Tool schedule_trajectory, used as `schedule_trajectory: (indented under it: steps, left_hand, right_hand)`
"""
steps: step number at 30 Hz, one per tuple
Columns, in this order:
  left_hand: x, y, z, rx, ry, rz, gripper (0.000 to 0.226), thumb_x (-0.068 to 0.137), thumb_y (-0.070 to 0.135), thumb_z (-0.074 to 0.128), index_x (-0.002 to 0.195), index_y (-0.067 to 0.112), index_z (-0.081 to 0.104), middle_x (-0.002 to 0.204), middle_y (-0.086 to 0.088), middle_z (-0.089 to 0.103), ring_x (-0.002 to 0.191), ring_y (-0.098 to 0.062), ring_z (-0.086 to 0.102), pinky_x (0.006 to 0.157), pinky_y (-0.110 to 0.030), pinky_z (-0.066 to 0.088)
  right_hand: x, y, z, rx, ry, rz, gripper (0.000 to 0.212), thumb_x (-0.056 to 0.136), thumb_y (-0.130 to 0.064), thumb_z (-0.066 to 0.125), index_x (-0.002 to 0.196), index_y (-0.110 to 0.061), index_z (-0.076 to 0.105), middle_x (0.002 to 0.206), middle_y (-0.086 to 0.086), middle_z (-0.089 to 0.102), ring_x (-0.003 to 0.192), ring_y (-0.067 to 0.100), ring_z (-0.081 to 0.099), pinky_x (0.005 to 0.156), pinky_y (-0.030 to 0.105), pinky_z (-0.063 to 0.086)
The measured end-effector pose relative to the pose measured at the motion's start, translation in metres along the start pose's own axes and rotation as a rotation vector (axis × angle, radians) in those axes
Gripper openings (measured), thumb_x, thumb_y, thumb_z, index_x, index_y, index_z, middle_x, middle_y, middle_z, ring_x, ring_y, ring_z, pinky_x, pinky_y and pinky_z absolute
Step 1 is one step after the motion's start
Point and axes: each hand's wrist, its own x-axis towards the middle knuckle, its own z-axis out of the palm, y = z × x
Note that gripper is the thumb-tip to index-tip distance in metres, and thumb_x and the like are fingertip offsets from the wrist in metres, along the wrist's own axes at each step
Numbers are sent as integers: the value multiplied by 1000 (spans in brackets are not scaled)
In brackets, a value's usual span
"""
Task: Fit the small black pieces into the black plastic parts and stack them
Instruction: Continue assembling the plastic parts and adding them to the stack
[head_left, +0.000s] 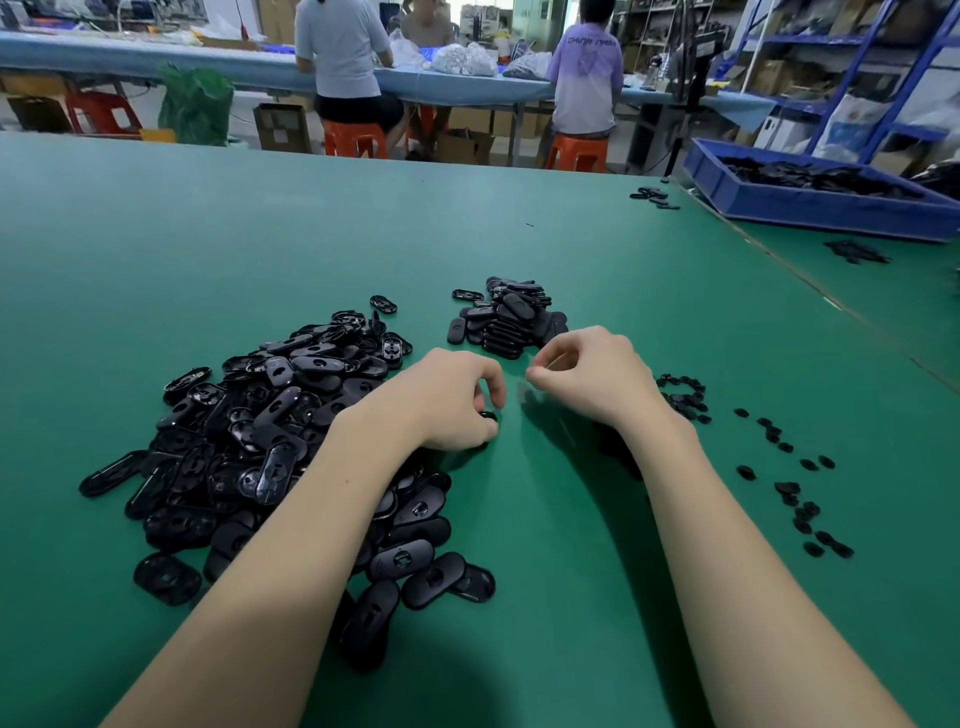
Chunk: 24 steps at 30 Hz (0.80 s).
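On the green table, the left hand grips a black part; the right hand pinches fingertips, contents unclear. A misaligned piece could jam.

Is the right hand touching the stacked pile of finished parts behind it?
Cannot tell. In the head view the right hand overlaps the near edge of the stacked pile, hiding any gap or contact.

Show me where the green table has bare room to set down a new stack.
Bare: far green table beyond the loose pile; near edge between the forearms. Crowded: the pile left, finished stack ahead, small pieces scattered right.
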Motion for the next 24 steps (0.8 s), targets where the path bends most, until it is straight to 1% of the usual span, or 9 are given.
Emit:
schedule_trajectory:
  steps: [4,6,8,11,13,15,17,21,24]
  left_hand:
    - [0,2,-2,-9,77,55,16,80,21,67,88,35,65,89,10,62,70,-1,55,80,-28,53]
    - [1,5,-2,-20,139,96,17,80,19,67,85,34,64,89,11,60,73,-5,58,81,-28,51]
    - [1,8,-2,-62,193,131,17,78,14,66,84,30,63,90,8,58,77,-11,64,78,-24,50]
    - [1,10,0,-125,255,169,19,74,4,63,82,21,64,90,3,60,80,-12,66,71,-14,48]
    - [2,10,1,-169,278,186,20,73,2,64,81,20,64,89,2,63,80,-9,65,68,-15,50]
    - [1,9,2,-192,276,198,17,74,5,68,80,21,64,88,5,64,78,-5,65,68,-11,48]
    - [2,6,2,-120,267,209,15,76,12,71,83,22,63,87,10,65,82,-6,63,71,-11,46]
    - [2,2,3,35,279,200,24,78,23,73,96,26,58,93,11,60,91,-13,59,81,-34,51]
    - [2,4,7,147,314,174,24,81,36,72,102,34,61,92,16,53,97,-11,56,76,-30,46]
  right_hand:
    - [-8,2,-1,53,-118,-77,6,82,-38,71,79,-35,74,83,-15,73,90,8,68,89,34,56]
    - [-9,2,-3,137,-143,-93,6,85,-34,71,82,-35,76,84,-14,74,85,2,67,83,29,54]
    - [-9,3,-6,230,-185,-106,13,88,-26,70,88,-36,78,81,-17,73,71,-7,61,73,21,47]
    - [-10,4,-10,255,-254,-119,19,92,-23,68,99,-39,76,91,-17,73,75,-2,60,76,17,47]
    - [-10,3,-11,261,-285,-125,17,94,-23,68,98,-38,75,98,-13,75,79,3,61,84,23,49]
    - [-10,3,-10,246,-292,-131,11,94,-25,69,93,-34,75,96,-10,75,78,4,61,84,27,50]
    - [-10,5,-10,250,-283,-125,8,94,-29,70,88,-28,75,84,-10,73,68,2,58,76,26,48]
    - [-7,8,-12,279,-244,-106,11,92,-32,73,82,-26,73,65,-16,64,50,-4,48,61,22,38]
    - [-8,5,-13,279,-242,-115,11,92,-32,72,82,-26,73,63,-15,63,47,-4,48,55,18,35]
